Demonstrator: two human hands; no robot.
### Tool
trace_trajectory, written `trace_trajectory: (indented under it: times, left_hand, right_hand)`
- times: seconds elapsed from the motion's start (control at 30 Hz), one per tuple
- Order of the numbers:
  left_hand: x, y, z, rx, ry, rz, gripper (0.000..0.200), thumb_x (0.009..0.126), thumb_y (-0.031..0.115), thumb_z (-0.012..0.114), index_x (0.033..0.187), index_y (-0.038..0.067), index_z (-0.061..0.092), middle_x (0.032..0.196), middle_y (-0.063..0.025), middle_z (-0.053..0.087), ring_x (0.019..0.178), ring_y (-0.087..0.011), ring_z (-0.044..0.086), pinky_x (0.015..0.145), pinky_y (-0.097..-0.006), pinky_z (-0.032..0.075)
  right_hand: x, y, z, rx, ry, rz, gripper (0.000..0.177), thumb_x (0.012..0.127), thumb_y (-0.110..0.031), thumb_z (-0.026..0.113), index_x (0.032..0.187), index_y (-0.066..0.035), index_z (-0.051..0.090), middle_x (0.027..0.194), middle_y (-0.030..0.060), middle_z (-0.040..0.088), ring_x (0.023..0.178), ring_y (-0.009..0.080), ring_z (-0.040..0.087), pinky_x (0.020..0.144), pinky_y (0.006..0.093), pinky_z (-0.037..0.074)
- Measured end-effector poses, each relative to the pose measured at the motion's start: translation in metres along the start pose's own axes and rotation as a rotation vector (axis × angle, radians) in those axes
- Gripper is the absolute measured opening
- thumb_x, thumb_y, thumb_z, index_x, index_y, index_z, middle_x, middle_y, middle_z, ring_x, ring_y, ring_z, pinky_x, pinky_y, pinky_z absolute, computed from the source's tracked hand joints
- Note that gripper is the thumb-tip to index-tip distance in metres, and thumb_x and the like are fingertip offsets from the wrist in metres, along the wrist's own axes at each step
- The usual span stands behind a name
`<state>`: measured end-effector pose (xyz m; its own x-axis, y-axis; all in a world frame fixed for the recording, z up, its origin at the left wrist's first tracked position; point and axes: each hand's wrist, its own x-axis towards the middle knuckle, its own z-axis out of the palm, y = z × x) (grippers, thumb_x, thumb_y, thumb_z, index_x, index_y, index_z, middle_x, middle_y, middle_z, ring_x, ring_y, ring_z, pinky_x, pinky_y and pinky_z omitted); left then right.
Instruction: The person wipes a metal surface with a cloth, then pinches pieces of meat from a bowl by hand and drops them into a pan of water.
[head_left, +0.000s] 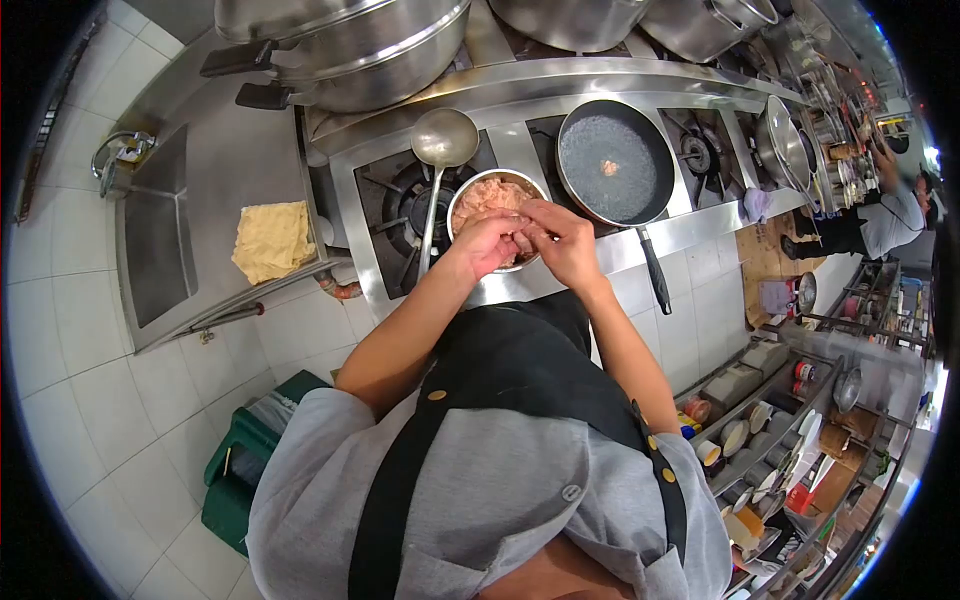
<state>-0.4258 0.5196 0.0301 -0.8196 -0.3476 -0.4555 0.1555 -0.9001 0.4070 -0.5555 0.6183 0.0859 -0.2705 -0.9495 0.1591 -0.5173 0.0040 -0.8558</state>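
Some raw minced meat [488,198] fills the metal bowl [541,184]. Above, my left hand [485,243] curls its fingers around a lump; whether my right hand [566,240] also pinches it, I cannot tell. Probably soft, sticky: better cupped from below.

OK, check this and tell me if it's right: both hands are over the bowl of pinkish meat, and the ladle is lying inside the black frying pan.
Not quite: the ladle isn't in the black frying pan. The head view shows it on the opposite side of the bowl from the pan. The left hand and right hand are over the pinkish meat.
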Motion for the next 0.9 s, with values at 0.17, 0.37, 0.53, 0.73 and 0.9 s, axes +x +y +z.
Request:
trace_trajectory:
  times: [0.17,0.37,0.53,0.73,0.9]
  left_hand:
    - [-0.005,0.004,0.018,0.012,0.043,0.061,0.02,0.085,0.001,0.053,0.105,-0.002,0.053,0.105,-0.0119,0.058,0.1,-0.0234,0.058,0.088,-0.0404,0.048]
    - [-0.011,0.003,0.031,-0.014,0.011,0.038,0.018,0.086,-0.002,0.05,0.105,-0.002,0.052,0.103,-0.0113,0.058,0.098,-0.0233,0.058,0.085,-0.0388,0.051]
    - [-0.009,-0.001,0.038,-0.009,0.041,0.1,0.014,0.085,0.0,0.058,0.098,-0.003,0.053,0.092,-0.0105,0.058,0.083,-0.023,0.062,0.067,-0.0362,0.056]
    - [-0.009,0.003,0.045,0.074,0.069,0.193,0.014,0.083,-0.003,0.06,0.095,-0.004,0.053,0.09,-0.0118,0.059,0.081,-0.0213,0.063,0.064,-0.0333,0.056]
    - [-0.014,-0.001,0.04,0.178,0.075,0.174,0.014,0.083,-0.002,0.06,0.096,-0.003,0.055,0.092,-0.0102,0.061,0.087,-0.0185,0.061,0.077,-0.031,0.051]
  right_hand:
    - [-0.004,0.0,-0.003,0.32,0.081,0.119,0.049,0.073,0.005,0.059,0.121,-0.003,0.055,0.117,0.0173,0.059,0.109,0.0261,0.057,0.091,0.0329,0.044]
    - [0.002,-0.023,-0.032,-0.075,-0.034,0.017,0.042,0.073,0.006,0.062,0.114,-0.002,0.059,0.108,0.0179,0.061,0.098,0.0329,0.059,0.082,0.0347,0.048]
    - [0.005,-0.037,-0.036,-0.136,0.017,-0.099,0.036,0.071,0.003,0.067,0.107,-0.002,0.062,0.1,0.0157,0.063,0.086,0.0294,0.062,0.076,0.0324,0.05]
    - [-0.001,-0.008,-0.03,0.388,0.136,0.332,0.024,0.083,-0.001,0.059,0.107,0.002,0.061,0.099,0.0134,0.065,0.084,0.0202,0.063,0.072,0.0309,0.051]
    - [0.007,-0.011,-0.026,1.141,0.349,0.521,0.021,0.092,-0.011,0.048,0.105,0.004,0.057,0.093,0.0135,0.063,0.074,0.0187,0.061,0.062,0.026,0.05]
